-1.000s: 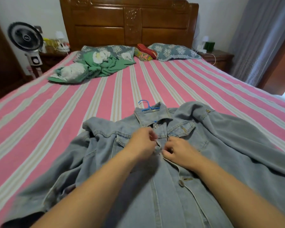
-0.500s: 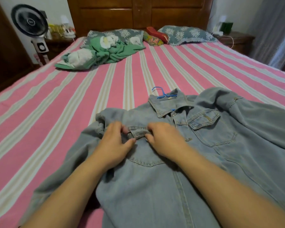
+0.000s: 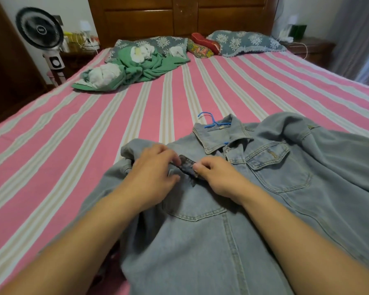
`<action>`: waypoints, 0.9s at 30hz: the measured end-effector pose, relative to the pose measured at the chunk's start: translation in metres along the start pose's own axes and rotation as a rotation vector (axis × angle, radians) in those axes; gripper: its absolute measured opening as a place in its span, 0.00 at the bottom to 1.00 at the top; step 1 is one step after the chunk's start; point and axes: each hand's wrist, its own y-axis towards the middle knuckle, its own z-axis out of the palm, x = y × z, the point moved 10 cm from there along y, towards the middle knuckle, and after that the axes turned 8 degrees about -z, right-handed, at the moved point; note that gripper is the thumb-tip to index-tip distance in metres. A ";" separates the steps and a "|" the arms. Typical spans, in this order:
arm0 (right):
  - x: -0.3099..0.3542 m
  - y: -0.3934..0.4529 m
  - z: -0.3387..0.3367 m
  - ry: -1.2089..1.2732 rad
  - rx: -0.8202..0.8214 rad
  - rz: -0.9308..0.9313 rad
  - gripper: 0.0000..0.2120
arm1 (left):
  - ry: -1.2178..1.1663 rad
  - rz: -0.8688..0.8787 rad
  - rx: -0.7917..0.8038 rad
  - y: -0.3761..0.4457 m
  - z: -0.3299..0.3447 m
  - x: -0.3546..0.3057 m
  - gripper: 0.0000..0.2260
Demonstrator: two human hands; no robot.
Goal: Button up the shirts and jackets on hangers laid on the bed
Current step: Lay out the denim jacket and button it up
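Observation:
A light blue denim jacket point(image 3: 285, 184) lies front-up on the pink striped bed point(image 3: 73, 167), on a blue hanger point(image 3: 209, 121) whose hook pokes out above the collar. Both hands work at the flap of the chest pocket left of the front placket point(image 3: 188, 165). My left hand point(image 3: 153, 175) grips the flap's left end with curled fingers. My right hand point(image 3: 217, 175) pinches its right end between thumb and fingers. The flap is turned up, showing its darker underside. The other chest pocket point(image 3: 279, 167) lies flat with its flap down.
A crumpled green and white garment point(image 3: 132, 69) lies near the pillows point(image 3: 243, 42) at the head of the bed. A wooden headboard point(image 3: 179, 15) stands behind. A fan point(image 3: 39, 30) stands at the left, a nightstand point(image 3: 311, 47) at the right, and curtains point(image 3: 358, 35) beyond.
Both hands left the front placket and moved left to the chest pocket flap. They now hold the flap lifted and turned up. The view has tilted closer to the jacket.

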 end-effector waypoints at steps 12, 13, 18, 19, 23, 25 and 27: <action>0.032 -0.015 -0.026 -0.266 -0.224 -0.327 0.03 | -0.796 -0.413 0.235 0.043 0.069 0.048 0.08; 0.035 -0.015 -0.010 -0.357 -0.116 -0.345 0.06 | -0.897 -0.426 0.250 0.043 0.070 0.047 0.08; 0.034 -0.010 0.015 -0.564 -0.056 -0.306 0.08 | -1.018 -0.408 0.353 0.045 0.073 0.043 0.06; 0.034 -0.011 0.015 -0.574 -0.075 -0.311 0.08 | -1.033 -0.410 0.386 0.043 0.074 0.043 0.06; 0.033 -0.014 0.004 -0.481 -0.210 -0.316 0.08 | -1.161 -0.403 0.456 0.040 0.075 0.041 0.04; 0.034 -0.015 -0.004 -0.415 -0.296 -0.314 0.08 | -1.103 -0.379 0.459 0.039 0.074 0.042 0.03; 0.033 -0.016 -0.014 -0.338 -0.375 -0.281 0.08 | -0.971 -0.320 0.462 0.038 0.073 0.039 0.05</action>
